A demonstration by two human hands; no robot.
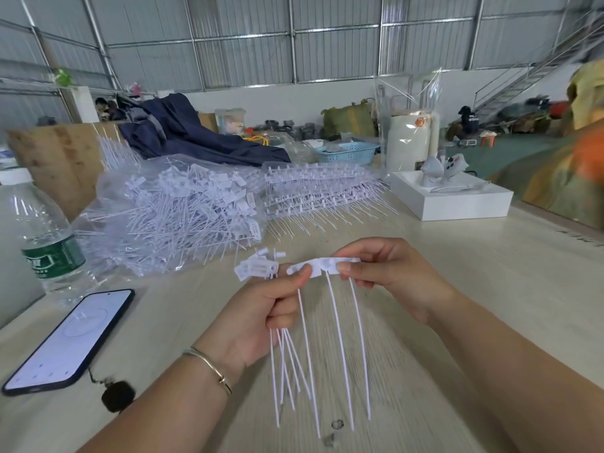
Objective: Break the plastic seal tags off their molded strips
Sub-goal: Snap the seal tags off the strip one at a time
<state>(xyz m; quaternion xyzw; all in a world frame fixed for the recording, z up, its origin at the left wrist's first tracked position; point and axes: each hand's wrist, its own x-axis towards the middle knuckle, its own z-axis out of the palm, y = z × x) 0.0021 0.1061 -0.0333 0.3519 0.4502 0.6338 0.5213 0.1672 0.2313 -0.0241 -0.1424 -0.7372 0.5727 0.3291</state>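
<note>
Above the pale wooden table [457, 273] I see both hands raised, working one short strip of white seal tags [322, 268] between them. My view has the left hand [261, 315] with its thumb pressed on the strip's left end, while its curled fingers clamp a bundle of loose tags [258, 266], heads poking out above the fist and thin tails [287, 364] hanging below. The right hand [389, 273] pinches the strip's right end between thumb and fingertips. Three long tails drop from the strip toward the table.

Farther back on the table I can make out a heap of separated tags on a clear plastic bag [170, 207], and just right of it a stack of unbroken strips [323, 188]. A water bottle [39, 237] stands at the left edge, with a phone [72, 338] lying screen-up near it. A white box [454, 199] sits at the right.
</note>
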